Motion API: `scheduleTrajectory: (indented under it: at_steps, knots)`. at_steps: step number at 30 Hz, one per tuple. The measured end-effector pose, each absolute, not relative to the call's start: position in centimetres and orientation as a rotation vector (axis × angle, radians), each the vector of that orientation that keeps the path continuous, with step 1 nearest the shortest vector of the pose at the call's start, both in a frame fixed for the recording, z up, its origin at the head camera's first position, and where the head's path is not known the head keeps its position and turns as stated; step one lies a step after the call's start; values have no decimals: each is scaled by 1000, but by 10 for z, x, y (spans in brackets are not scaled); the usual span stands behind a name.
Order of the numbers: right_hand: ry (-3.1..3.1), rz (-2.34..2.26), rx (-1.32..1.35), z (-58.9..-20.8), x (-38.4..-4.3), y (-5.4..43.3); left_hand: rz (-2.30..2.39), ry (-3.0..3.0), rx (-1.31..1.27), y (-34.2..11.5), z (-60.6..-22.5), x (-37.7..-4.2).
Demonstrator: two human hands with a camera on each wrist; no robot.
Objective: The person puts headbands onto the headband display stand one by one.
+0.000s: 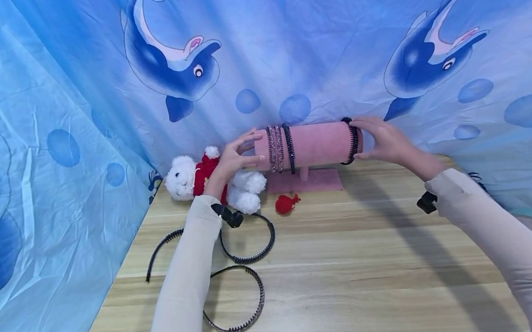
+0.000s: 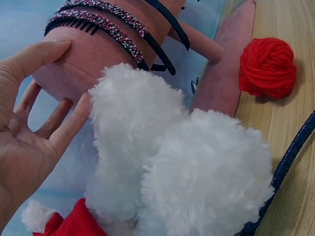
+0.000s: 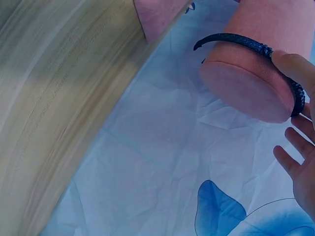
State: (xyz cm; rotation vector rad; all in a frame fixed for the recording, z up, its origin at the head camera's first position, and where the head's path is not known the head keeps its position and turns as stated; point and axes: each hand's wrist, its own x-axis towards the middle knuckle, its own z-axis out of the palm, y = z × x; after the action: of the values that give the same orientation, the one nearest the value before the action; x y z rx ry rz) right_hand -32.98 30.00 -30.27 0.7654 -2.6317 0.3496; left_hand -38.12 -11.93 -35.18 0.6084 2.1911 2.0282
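I have both arms (image 1: 182, 288) stretched toward the table's (image 1: 345, 262) far edge: left hand (image 1: 232, 162), fingers wide, touching the pink stand's (image 1: 319, 143) left end; right hand (image 1: 387, 139) pinching the dark headband (image 1: 354, 143) at its right end.

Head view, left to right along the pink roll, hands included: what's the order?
Left hand → first sparkly headband → second sparkly headband → dark headband → end headband, also dark → right hand.
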Motion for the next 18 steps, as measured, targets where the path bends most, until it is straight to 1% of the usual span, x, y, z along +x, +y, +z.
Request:
scheduleTrajectory:
  at_steps: [8, 18]
  knots:
    - [-2630, 377, 801, -300, -332, 295, 2028, 2206, 588, -120, -351, -383]
    - [-2594, 422, 882, -300, -341, 275, 2006, 2210, 598, -120, -351, -385]
